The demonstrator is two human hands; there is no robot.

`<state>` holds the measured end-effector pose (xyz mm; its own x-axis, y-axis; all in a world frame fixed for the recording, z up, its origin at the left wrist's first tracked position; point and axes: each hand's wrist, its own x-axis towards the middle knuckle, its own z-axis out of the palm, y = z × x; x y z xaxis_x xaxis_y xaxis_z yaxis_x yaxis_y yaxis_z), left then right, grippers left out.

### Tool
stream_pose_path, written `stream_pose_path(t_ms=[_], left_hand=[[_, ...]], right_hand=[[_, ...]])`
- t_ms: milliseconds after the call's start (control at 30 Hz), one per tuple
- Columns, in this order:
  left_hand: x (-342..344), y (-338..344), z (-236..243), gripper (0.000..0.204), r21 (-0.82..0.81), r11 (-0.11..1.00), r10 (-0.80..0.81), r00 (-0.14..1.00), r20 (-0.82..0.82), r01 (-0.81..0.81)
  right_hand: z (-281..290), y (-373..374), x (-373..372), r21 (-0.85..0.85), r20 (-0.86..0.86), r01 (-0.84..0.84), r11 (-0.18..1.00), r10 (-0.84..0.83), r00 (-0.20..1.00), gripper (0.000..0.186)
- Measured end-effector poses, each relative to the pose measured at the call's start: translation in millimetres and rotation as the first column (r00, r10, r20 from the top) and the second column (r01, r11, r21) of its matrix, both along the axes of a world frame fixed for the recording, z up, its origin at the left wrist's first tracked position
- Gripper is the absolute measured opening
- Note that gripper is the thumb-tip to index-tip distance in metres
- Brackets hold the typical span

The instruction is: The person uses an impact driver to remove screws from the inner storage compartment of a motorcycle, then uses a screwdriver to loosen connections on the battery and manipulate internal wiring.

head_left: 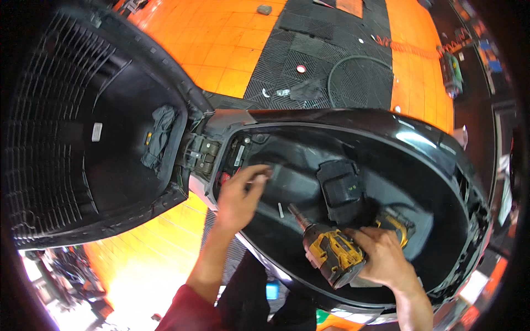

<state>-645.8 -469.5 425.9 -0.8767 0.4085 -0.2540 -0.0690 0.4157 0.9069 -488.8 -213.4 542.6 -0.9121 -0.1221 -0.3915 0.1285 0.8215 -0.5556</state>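
While the right hand (383, 256) grips the impact driver (331, 251) over the storage bin's (290, 185) near edge, its nose (297, 215) should stay well aligned. By the hinge-side edge, the left hand (240, 196) curls; whether it pinches something, I cannot tell.

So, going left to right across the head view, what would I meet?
Small white rectangular label, dark crumpled fabric-like bundle, metal hinge, left hand, thin white stick-like piece, yellow-and-black power driver, right hand.

The tub (292, 149) looks matt plastic, the driver nose (300, 217) metal.
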Motion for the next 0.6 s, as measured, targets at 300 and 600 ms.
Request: stream_pose_path(t_ms=[300,600], left_hand=[[4,-86,-27,0.047,-0.112,0.98,0.077,0.838,-0.541,-0.163],[13,-88,-61,0.046,-0.148,0.969,0.067,0.79,-0.609,-0.196]], right_hand=[[-41,-70,-83,-0.265,-0.034,0.137,0.955,-0.151,0.988,0.039],[-87,-92,-136,0.271,-0.188,-0.286,0.919,0.342,0.921,0.047]])
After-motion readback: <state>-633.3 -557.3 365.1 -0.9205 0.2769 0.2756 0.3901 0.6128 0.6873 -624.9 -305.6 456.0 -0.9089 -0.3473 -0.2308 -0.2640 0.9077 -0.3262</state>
